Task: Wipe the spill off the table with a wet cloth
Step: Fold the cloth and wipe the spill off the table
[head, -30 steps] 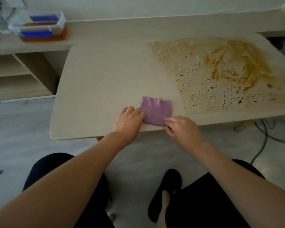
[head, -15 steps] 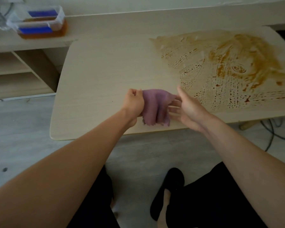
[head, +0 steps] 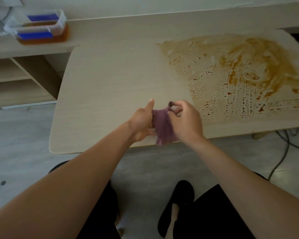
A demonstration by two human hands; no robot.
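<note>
- Cloth (head: 163, 125): purple, held off the worktop (head: 107, 80) at the near edge, lower centre of frame, hanging in limp folds.
- Left hand (head: 142, 120) grip: clenched on the cloth's left side, thumb raised.
- Right hand (head: 186, 120) grip: pinching the top corner.
- Judgement: light, soft, probably damp; bunch it into a pad under the palm.
- Spill (head: 240, 75): brown, upper right, unwiped.

Clear lidded containers (head: 41, 30) on shelf unit (head: 24, 69) — floor cables (head: 283, 152), black shoe (head: 177, 206)
</note>
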